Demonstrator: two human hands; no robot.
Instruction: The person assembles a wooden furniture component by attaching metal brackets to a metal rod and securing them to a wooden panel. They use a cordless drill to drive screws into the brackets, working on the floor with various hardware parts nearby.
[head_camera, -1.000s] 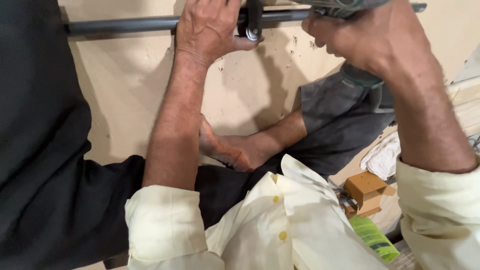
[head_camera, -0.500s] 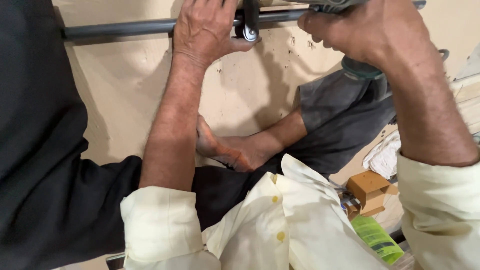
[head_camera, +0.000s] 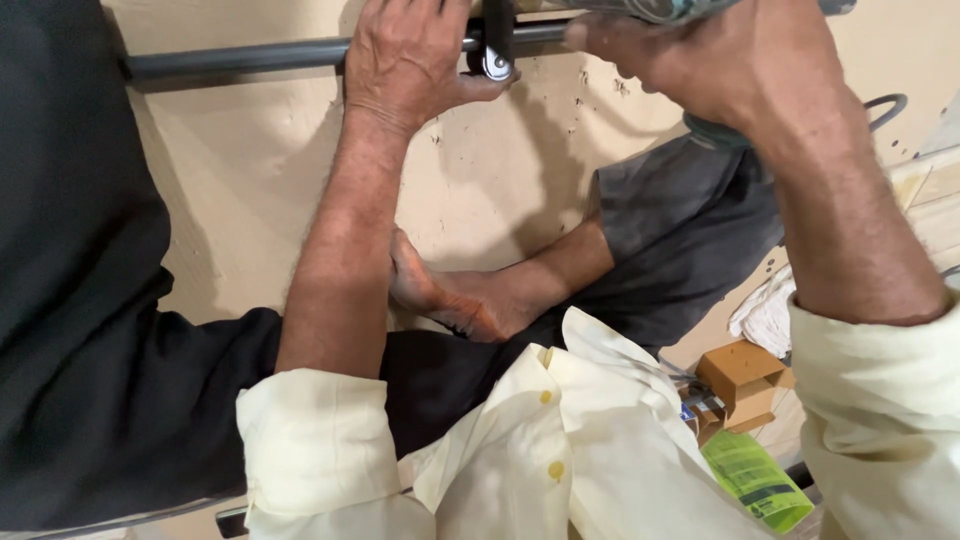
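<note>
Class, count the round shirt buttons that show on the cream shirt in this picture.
2: one button on the upper shirt placket, one button lower down the cream shirt. Folds may hide others.

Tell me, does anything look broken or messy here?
Nothing looks broken. The left hand grips a dark metal bar, the right hand holds a tool near it. Only the beige wall shows small pits and scuffs.

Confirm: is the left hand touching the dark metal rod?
Touching. In the head view the left hand wraps over the dark metal rod, fingers hiding the rod beside the small clamp.
</note>
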